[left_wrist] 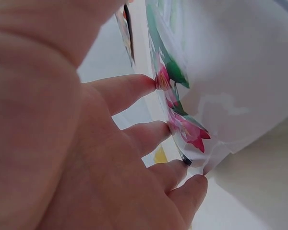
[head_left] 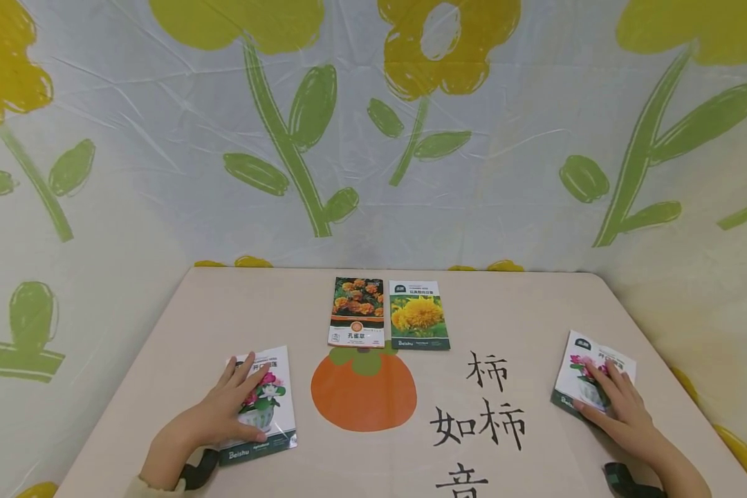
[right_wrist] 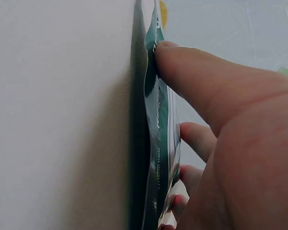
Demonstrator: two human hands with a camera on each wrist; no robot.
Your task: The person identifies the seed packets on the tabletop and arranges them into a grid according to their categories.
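Note:
My left hand (head_left: 218, 409) rests on a seed packet (head_left: 274, 420) with pink flowers in a pot, at the table's left. Its fingers are spread over the face, thumb near the lower green band. In the left wrist view, fingertips touch the printed front of this packet (left_wrist: 192, 122). At the right, my right hand (head_left: 627, 418) lies on a similar pink-flower packet (head_left: 588, 389), which is tilted on the table. The right wrist view shows the thumb and fingertips pressing on the face of that packet (right_wrist: 156, 120). The hands cover parts of both prints.
Towards the back middle of the table lie two more seed packets side by side: an orange-flower one (head_left: 357, 311) and a yellow-flower one (head_left: 419, 315). The pale tabletop (head_left: 504, 311) bears a printed persimmon (head_left: 364, 394) and black characters. A flower-patterned curtain (head_left: 485, 180) surrounds the table.

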